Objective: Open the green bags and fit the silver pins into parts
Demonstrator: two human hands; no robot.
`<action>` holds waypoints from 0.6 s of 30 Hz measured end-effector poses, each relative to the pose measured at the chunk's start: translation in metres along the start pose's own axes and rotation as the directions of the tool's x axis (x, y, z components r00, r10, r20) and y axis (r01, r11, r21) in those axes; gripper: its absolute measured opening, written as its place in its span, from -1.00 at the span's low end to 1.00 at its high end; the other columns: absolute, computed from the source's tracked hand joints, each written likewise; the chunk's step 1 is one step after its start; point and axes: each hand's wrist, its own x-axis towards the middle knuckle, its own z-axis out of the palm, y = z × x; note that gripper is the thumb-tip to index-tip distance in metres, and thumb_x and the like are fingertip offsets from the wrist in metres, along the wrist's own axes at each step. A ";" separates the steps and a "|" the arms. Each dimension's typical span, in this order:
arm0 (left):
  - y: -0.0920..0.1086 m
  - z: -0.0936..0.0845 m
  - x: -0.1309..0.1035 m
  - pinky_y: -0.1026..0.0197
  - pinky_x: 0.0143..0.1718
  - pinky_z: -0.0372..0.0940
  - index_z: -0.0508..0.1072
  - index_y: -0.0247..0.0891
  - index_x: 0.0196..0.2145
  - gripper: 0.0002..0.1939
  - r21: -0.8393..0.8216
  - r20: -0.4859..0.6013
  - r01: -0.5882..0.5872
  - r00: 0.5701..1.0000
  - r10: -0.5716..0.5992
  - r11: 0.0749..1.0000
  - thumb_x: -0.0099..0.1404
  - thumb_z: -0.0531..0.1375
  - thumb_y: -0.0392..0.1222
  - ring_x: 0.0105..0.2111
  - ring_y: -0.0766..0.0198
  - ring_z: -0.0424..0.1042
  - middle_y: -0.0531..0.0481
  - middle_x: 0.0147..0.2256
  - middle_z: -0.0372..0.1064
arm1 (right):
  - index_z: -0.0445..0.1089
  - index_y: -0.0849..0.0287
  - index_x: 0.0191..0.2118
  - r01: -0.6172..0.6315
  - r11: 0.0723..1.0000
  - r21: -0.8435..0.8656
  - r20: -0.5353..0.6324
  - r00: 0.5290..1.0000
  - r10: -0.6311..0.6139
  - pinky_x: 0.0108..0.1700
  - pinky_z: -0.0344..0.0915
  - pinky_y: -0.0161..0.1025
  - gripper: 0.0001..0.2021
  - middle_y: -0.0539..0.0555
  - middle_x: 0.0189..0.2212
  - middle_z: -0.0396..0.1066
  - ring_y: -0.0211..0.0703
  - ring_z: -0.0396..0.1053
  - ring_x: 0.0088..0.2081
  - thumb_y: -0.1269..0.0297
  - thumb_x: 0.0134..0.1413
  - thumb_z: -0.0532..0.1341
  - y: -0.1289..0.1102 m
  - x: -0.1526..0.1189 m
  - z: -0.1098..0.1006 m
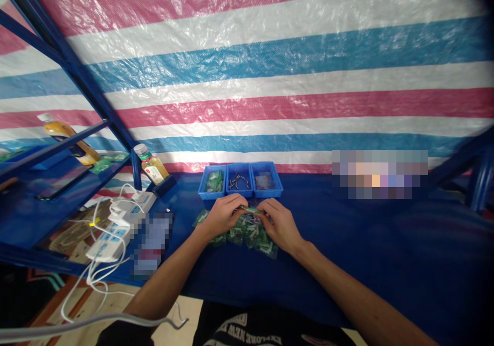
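Between left hand (221,216) and right hand (281,226): small green plastic packet (250,210), pinched at both ends, lifted over loose green packet pile (247,235); three blue plastic bins (240,179) just beyond knuckles, within reach.

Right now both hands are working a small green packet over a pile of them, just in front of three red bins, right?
Not quite: the three bins are blue, not red. The head view shows this. The rest holds: the left hand and right hand meet on a small green packet above the pile of green packets, just in front of the bins.
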 end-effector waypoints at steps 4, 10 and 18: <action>0.000 0.000 0.000 0.23 -0.20 0.34 0.47 -0.29 -0.14 -0.82 -0.003 0.011 0.046 0.999 -0.046 0.999 0.48 0.17 -0.12 -0.27 0.25 0.44 -0.12 -0.23 0.47 | 0.43 0.08 -0.25 0.010 1.000 0.019 -0.065 0.998 -0.009 -0.14 0.33 -0.18 -0.91 0.07 -0.29 0.44 -0.05 0.39 -0.21 0.39 0.29 0.21 0.003 -0.001 0.002; 0.001 0.000 -0.001 0.21 -0.19 0.34 0.44 -0.27 0.05 -0.74 -0.034 -0.040 0.070 0.997 -0.072 0.997 0.51 0.11 -0.14 -0.23 0.24 0.43 -0.16 -0.12 0.46 | 0.48 0.09 -0.22 0.012 0.999 0.045 -0.142 0.990 -0.005 -0.19 0.34 -0.22 -0.85 0.07 -0.31 0.41 -0.09 0.41 -0.25 0.44 0.25 0.17 0.002 -0.003 0.002; -0.001 -0.001 0.001 0.29 -0.34 0.22 0.44 -0.27 0.08 -0.66 -0.192 -0.061 0.297 0.948 -0.313 0.935 0.51 0.09 -0.03 -0.45 0.33 0.28 0.05 -0.41 0.33 | 0.51 0.08 -0.09 -0.100 0.990 0.100 -0.075 0.991 0.108 -0.32 0.34 -0.29 -0.83 -0.01 -0.38 0.55 -0.19 0.46 -0.44 0.31 0.33 0.17 0.004 -0.007 0.001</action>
